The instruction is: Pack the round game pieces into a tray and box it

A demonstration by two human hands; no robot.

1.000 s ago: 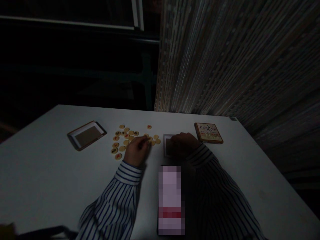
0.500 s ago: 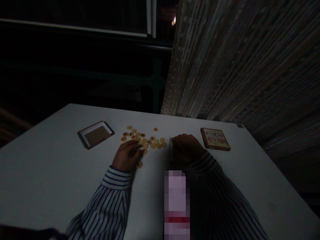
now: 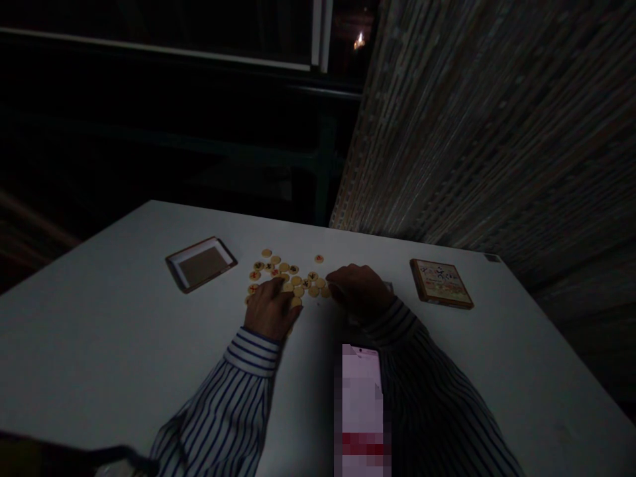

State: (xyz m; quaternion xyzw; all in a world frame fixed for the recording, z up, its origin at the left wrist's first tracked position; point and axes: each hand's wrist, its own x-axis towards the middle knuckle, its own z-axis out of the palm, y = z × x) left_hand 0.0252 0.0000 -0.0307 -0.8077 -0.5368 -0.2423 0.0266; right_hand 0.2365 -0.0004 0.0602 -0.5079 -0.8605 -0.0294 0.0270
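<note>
Round wooden xiangqi pieces (image 3: 297,281), some marked in red or black characters, lie in a loose cluster on the white table. My left hand (image 3: 271,308) rests over the cluster's near left side, thumb and fingers spread and touching pieces. At the right end of the cluster, my right hand (image 3: 360,291) reaches its bent fingers to the outermost pieces, thumb apart from them; the dark hides part of its fingertips. A flat pale item (image 3: 389,287) shows partly from behind my right hand. One piece (image 3: 318,258) lies apart at the back.
An open shallow box tray (image 3: 201,265) lies to the left. A flat box with printed characters (image 3: 442,283) lies to the right. Near me is a phone (image 3: 365,391) with a lit, pixelated screen. A string curtain (image 3: 447,132) hangs beyond the table's right back edge (image 3: 358,233).
My right hand has moved left from the flat pale item to the pieces. My left hand has spread over the cluster, and pieces now show to its left. The view has shifted slightly.
</note>
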